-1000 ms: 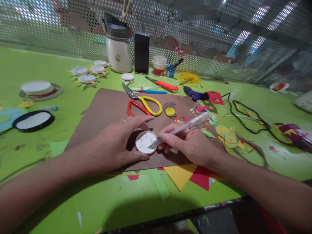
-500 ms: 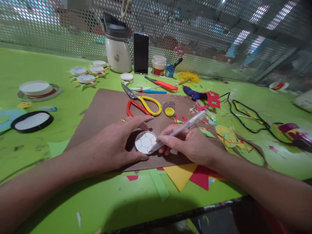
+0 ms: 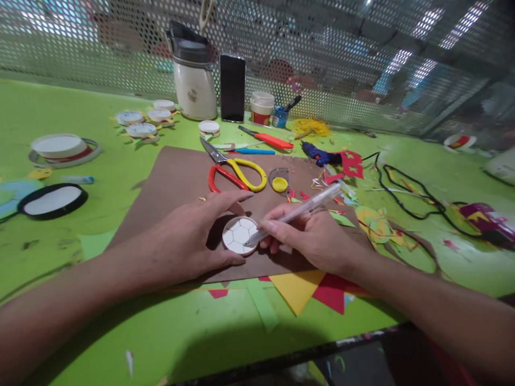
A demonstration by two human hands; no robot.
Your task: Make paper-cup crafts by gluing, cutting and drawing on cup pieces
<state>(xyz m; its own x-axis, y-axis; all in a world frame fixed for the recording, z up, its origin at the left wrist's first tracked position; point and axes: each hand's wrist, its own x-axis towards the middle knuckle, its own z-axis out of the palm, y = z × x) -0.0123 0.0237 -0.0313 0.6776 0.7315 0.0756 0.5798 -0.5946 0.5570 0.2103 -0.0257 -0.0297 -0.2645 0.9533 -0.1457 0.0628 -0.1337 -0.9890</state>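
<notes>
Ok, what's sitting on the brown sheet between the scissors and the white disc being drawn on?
In the head view, only the left hand's forefinger crosses between the scissors and the white disc; otherwise bare brown sheet.
</notes>
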